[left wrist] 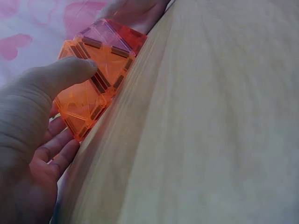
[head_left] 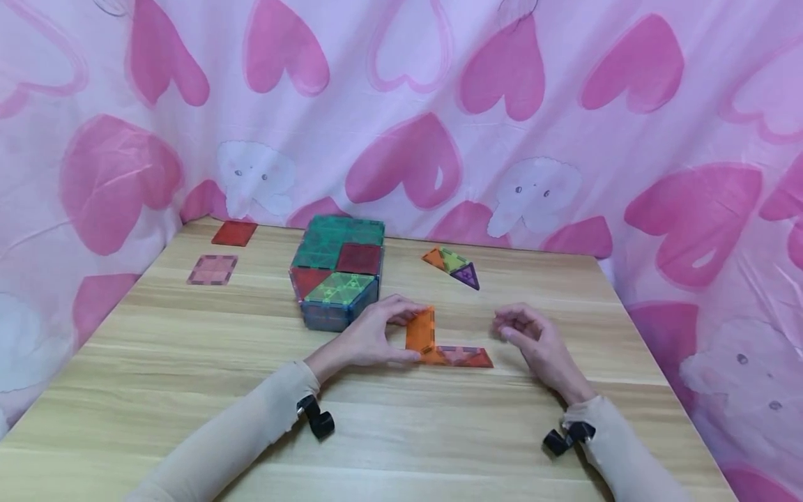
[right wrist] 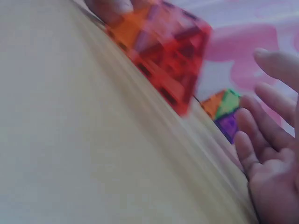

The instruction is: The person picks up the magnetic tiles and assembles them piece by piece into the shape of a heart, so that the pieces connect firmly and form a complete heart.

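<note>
My left hand (head_left: 373, 335) pinches a translucent orange magnetic tile (head_left: 420, 330) between thumb and fingers. In the left wrist view, the thumb presses on this orange tile's face while the other fingers lie behind. Joined to it at the right is a low strip of triangular magnetic tiles (head_left: 463, 356), orange, pink and red. Just right of the strip, my right hand (head_left: 538, 346) hovers with loosely bent fingers, apart from the tiles and holding nothing. To the left of these pieces stands a closed box built of magnetic tiles (head_left: 339, 272), with green, red, lime and blue faces.
A row of triangular tiles (head_left: 452, 266) in orange, lime and purple lies behind my hands. Further left, a red square tile (head_left: 234, 233) and a pink square tile (head_left: 212, 269) lie flat on the wooden table (head_left: 401, 439). A heart-patterned curtain (head_left: 401, 153) hangs around the table.
</note>
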Tool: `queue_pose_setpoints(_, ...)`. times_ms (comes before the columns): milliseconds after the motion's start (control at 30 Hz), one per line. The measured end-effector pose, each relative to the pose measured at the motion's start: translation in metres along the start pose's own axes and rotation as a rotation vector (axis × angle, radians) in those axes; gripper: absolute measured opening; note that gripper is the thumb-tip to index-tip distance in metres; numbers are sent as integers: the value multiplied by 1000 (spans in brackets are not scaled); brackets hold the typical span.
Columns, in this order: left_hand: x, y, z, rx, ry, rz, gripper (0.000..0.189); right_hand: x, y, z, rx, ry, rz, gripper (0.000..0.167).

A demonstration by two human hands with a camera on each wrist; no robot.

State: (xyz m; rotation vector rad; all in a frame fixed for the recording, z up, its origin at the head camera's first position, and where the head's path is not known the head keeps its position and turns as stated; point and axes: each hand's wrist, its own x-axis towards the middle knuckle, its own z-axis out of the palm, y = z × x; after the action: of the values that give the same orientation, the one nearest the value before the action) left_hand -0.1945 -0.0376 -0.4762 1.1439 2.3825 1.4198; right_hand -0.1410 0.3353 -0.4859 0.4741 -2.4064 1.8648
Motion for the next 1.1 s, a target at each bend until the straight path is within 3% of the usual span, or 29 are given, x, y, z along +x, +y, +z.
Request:
queue_pose_setpoints(133, 1, -1, -1, 5, -1, 15, 80, 25, 14, -12, -12, 150, -6, 42)
queue_pose_setpoints(267, 1, -2, -1, 0, -2, 32, 80, 47, 23, -23, -40, 197, -17, 54)
queue_pose_setpoints(533, 0, -4, 0, 0, 7, 50, 81, 84, 31, -26, -103, 94, -26, 73)
queue_pose_setpoints(800, -2, -8, -1, -5, 10, 54, 82, 115, 31, -8, -81, -10, -43, 87)
queue_pose_setpoints(967, -2, -7, -1, -19, 13, 64, 82, 127, 29, 4, -160, -43, -48, 78)
queue_pose_setpoints(1100, -2, -6, 0, -24, 14, 61, 81, 130, 31, 8, -253, -3, -52, 58)
